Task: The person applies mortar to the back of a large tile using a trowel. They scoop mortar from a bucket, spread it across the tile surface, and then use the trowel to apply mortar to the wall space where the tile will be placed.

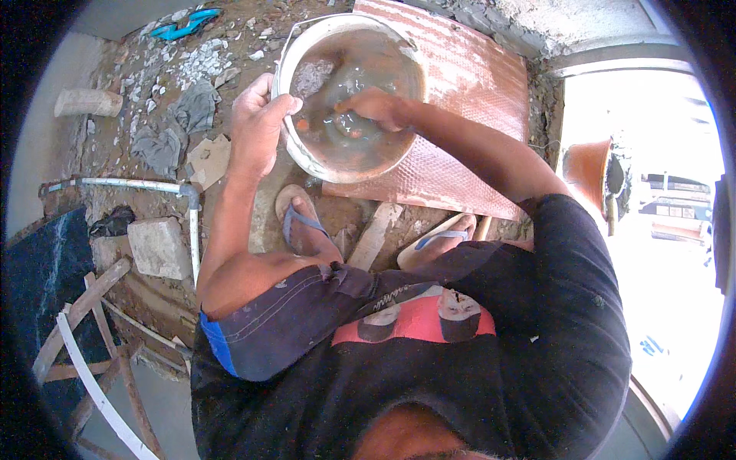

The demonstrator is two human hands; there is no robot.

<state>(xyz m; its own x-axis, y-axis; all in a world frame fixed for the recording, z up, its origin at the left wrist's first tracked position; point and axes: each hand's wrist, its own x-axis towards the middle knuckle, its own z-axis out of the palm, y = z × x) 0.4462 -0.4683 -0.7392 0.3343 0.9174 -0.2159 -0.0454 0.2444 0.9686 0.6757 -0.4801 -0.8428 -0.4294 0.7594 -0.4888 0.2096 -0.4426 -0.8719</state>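
A round white bucket (313,167) with a wire handle stands in front of me, holding murky grey-brown water (383,69). My left hand (259,123) is closed on its left rim, thumb over the edge. Inside the bucket, my right hand (377,109) reaches into the water from the right. One finger shows stretched out to the left; the others are partly under the surface. A pale, foamy patch (313,77) and a small orange spot (303,124) show near the bucket's left side. I cannot make out what lies under the water.
A ribbed reddish sheet (479,100) lies under and right of the bucket. Leftward are grey cloth (192,107), cardboard (208,161), white pipes (130,184), a block (159,248) and wooden strips (84,303). A turquoise object (186,24) lies far left. My sandalled feet (307,226) are close to the bucket.
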